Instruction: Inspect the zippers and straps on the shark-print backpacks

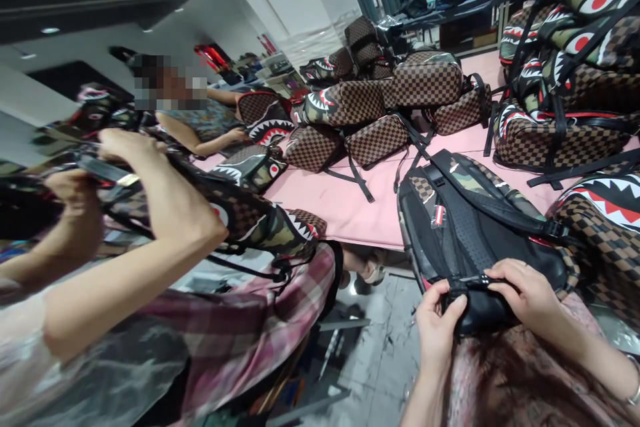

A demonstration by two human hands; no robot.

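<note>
A backpack (480, 240) with black padded back panel and camouflage edges lies with its near end toward me, its shoulder straps uppermost. My left hand (436, 317) pinches a black strap piece at the near end, thumb on top and fingers curled behind. Close by on the right, my right hand (523, 293) grips the other end of that black piece between thumb and fingers. A small red-and-white tag (439, 215) hangs on the back panel. Exactly what lies between the fingertips is partly hidden.
A pink table (345, 207) carries several brown-checked backpacks (377, 140). More shark-face backpacks are piled at right (560, 127). Beside me on the left, a co-worker's arms (170, 213) handle another backpack; a second person (200, 120) stands beyond. Grey floor (380, 347) shows below.
</note>
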